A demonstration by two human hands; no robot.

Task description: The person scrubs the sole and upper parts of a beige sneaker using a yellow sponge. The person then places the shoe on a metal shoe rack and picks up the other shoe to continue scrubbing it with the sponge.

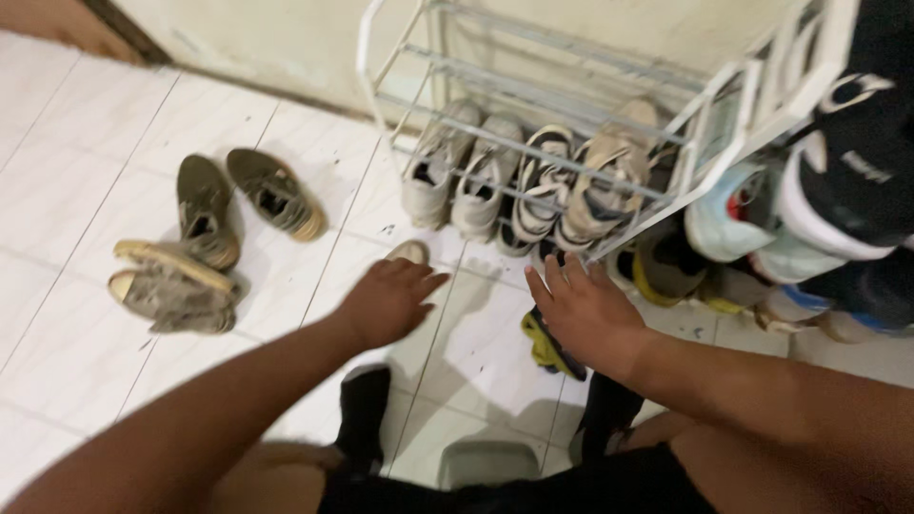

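- Black-and-yellow shoe (pixel 547 350) lies on the tiled floor (pixel 76 219), under the right hand (pixel 586 309), which is spread and empty.
- Left hand (pixel 388 300), released, hovers over a beige shoe (pixel 409 251).
- Olive sneakers (pixel 243 200) far left; white rack (pixel 571 105) beyond.

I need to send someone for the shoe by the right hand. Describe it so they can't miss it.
Start at the white wire shoe rack. On the tiled floor before it, under the right hand, lies a dark shoe. Its yellow trim sets it apart.

Soft, even indoor light; motion blur smears the whole view, and arm shadows fall on the pale floor (pixel 76 238).
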